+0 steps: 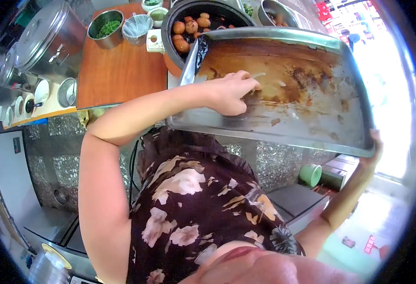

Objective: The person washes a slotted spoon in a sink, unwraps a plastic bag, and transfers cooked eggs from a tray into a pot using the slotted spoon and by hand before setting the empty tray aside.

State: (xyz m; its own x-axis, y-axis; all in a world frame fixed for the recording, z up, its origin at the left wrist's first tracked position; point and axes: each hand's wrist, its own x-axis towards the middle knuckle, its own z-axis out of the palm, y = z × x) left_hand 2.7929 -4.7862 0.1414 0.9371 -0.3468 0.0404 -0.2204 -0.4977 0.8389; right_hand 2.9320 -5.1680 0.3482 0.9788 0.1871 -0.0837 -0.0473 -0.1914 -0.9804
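A large shallow metal tray (312, 135), smeared with brown liquid and residue, is tilted with its left end over a dark round pot (168, 40). The pot holds dark liquid and several brown eggs (192, 27). My left hand (231, 92) is over the tray's inner surface, palm down, with its fingers curled and closed. Whatever may be in those fingers is hidden. At the tray's near right corner, my right hand (375, 150) grips the rim; part of its fingers is behind the metal.
Left of the pot, a wooden board (122, 75) carries a metal container of chopped greens (105, 29) and a bag-lined container (137, 28). Tall steel pots (51, 42) stand further left. A metal bowl (278, 14) is behind the tray. A green bucket (310, 175) sits low on the right.
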